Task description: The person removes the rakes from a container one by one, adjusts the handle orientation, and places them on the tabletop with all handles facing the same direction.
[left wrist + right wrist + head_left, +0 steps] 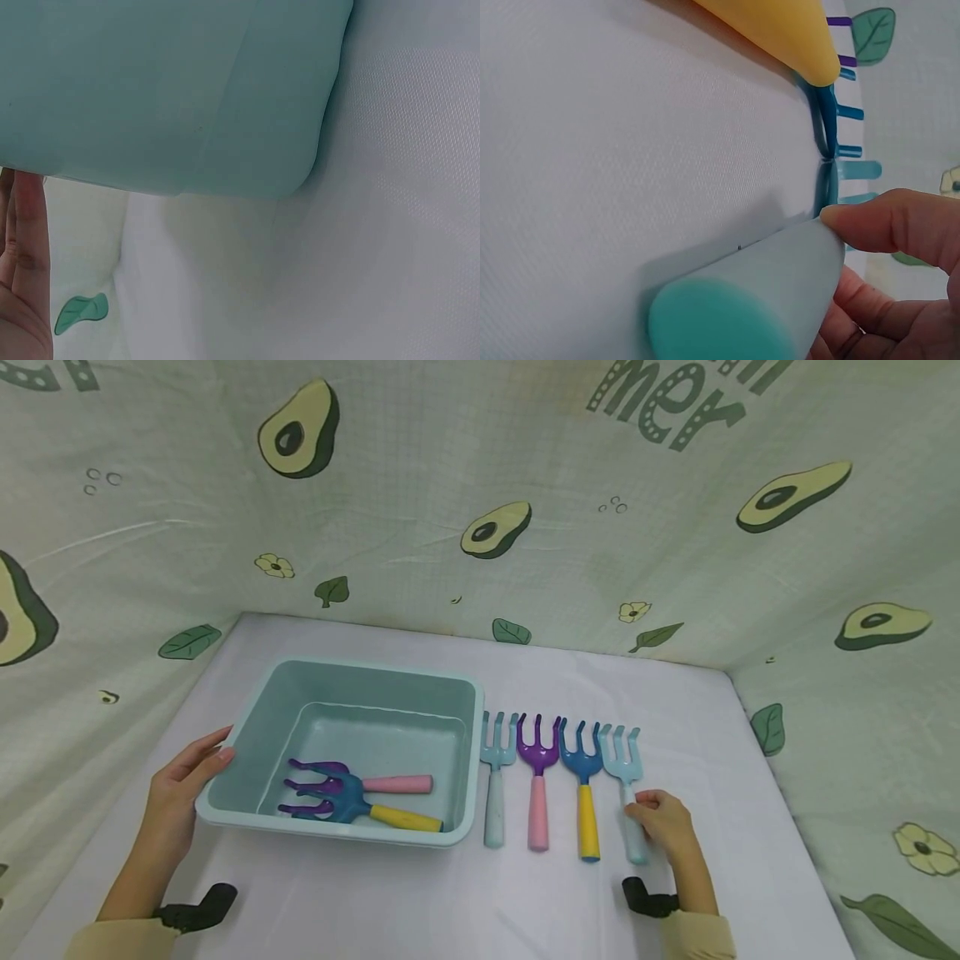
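Note:
My right hand [663, 821] pinches the pale handle of a light-blue toy garden rake [622, 764], the rightmost in a row on the table. In the right wrist view, the thumb presses the handle [757, 292] near its upper part. My left hand [178, 789] lies with straight fingers against the left rim of a pale green tub [341, 835]. Inside the tub lie a purple rake with a pink handle [397, 784] and, overlapping it, a blue rake with a yellow handle [405, 817]. The left wrist view shows the left fingers [31, 232] partly hidden behind the tub wall.
Left of the held rake lie a blue rake with a yellow handle [588, 818], a purple rake with a pink handle [537, 810] and a light-blue rake [495, 802] beside the tub. A white cloth covers the table [420, 910]. Avocado-printed sheets [405, 485] stand around it.

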A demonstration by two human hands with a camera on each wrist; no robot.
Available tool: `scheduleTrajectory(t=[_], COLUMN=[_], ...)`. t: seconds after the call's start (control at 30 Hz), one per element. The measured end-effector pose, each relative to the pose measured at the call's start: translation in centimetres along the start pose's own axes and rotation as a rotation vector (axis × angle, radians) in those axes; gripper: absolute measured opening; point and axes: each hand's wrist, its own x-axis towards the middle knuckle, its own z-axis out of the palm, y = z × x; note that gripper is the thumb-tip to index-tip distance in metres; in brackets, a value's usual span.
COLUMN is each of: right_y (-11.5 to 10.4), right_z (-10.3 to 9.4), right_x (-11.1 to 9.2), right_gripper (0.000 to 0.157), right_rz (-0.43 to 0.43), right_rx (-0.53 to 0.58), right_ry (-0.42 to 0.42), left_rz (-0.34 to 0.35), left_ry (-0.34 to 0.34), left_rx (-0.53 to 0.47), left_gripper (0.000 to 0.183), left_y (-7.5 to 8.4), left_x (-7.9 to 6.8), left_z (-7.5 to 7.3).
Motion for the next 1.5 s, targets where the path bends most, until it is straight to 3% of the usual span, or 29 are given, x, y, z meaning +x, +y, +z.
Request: scheduleTrajectory(t=[0.17,0.33,0.5,0.63,0.77,0.83,0.9,1.0,1.13,1.2,1.23,1.3,1.43,1.5], right_y=[-0.3,-0.5,-0.2,1.7,4.2,4.0,2.4,-1.7,-6.4,-7.6,-8.0,-8.9,-10.6,-11.5], right_z=[0.1,0.2,0.4,1.2,2.2,2.3,1.9,0.8,-0.5,-0.7,-0.8,-0.7,-0.8,-0.8], right_x=[-0.3,-0.6,-0.3,1.9,4.7,5.1,4.2,1.1,-2.8,-3.6,-3.9,-4.2,-5.2,-5.6], right_gripper=[0.043,0.045,0.053,0.061,0.076,0.081,0.081,0.076,0.077,0.079,0.08,0.079,0.075,0.072], right_rz=[0.022,0.036,0.047,0.074,0.007,-0.042,-0.076,-0.121,-0.193,-0.226,-0.244,-0.281,-0.359,-0.401], right_rx=[-0.029,-0.044,-0.071,-0.126,-0.161,-0.173,-0.17,-0.136,-0.069,-0.054,-0.05,-0.053,-0.066,-0.071], right_ry=[0.0,0.0,0.002,0.043,0.095,0.112,0.118,0.068,-0.035,-0.061,-0.069,-0.075,-0.087,-0.095], left_rz=[0.021,0.03,0.006,0.0,0.004,0.005,0.005,-0.001,0.008,0.02,0.025,0.022,0.028,0.018], left_ry=[-0.001,-0.005,-0.003,0.009,0.005,-0.006,-0.005,0.003,0.002,0.006,-0.001,-0.005,-0.01,-0.015], left_rx=[-0.019,-0.048,-0.022,0.002,-0.017,-0.02,-0.035,-0.02,-0.007,-0.033,-0.031,-0.027,-0.052,-0.049], left_gripper=[0.048,0.049,0.046,0.044,0.043,0.044,0.043,0.044,0.048,0.049,0.049,0.048,0.044,0.043], left_y=[-5.4,-6.9,-4.7,-1.8,0.3,1.0,1.1,-0.1,-4.3,-6.3,-6.5,-5.2,-0.4,0.4], left_x=[2.9,3.6,2.6,1.0,-0.3,-0.6,-0.6,0.1,2.4,3.4,3.5,2.9,0.2,-0.2], left_z=[-1.9,-2.4,-1.8,-0.8,0.0,0.2,0.3,-0.1,-1.5,-2.0,-2.1,-1.7,-0.2,0.1])
